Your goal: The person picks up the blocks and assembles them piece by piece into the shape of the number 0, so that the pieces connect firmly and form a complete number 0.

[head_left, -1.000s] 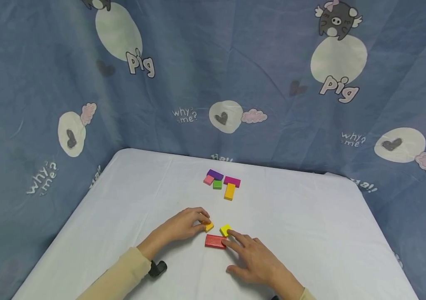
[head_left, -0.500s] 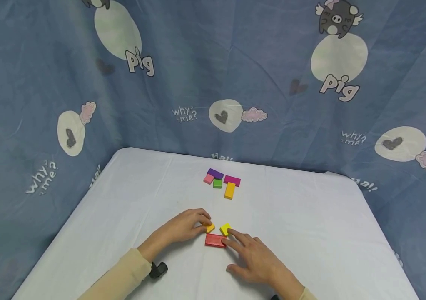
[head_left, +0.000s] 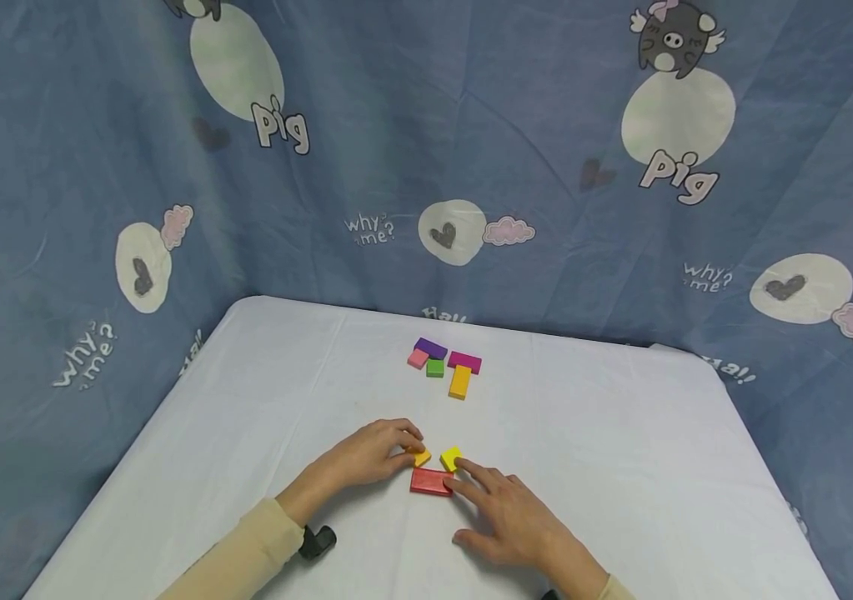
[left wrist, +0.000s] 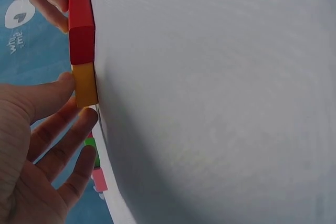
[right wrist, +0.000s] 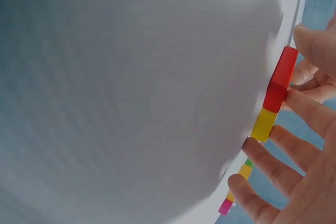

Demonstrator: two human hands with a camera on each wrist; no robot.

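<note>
My left hand (head_left: 373, 452) pinches a small orange block (left wrist: 85, 84) between thumb and fingers on the table, just beyond the left end of a red rectangular block (head_left: 430, 482). Part of the orange block is hidden by the fingers in the head view. With fingers spread and fairly straight, my right hand (head_left: 512, 521) touches the right end of the red block with one fingertip. Another fingertip meets a small yellow block (head_left: 451, 458) turned at an angle behind the red one. A gap separates the orange and yellow blocks.
Farther back lie a purple block (head_left: 431, 347), a pink block (head_left: 418, 358), a green block (head_left: 435, 368), a magenta block (head_left: 465, 362) and a long orange-yellow block (head_left: 459, 382). A white cloth (head_left: 606, 433) covers the table; a blue printed curtain (head_left: 366, 150) hangs behind it.
My left hand and the orange block have shifted very slightly right and toward the red block. The right hand stays where it was.
</note>
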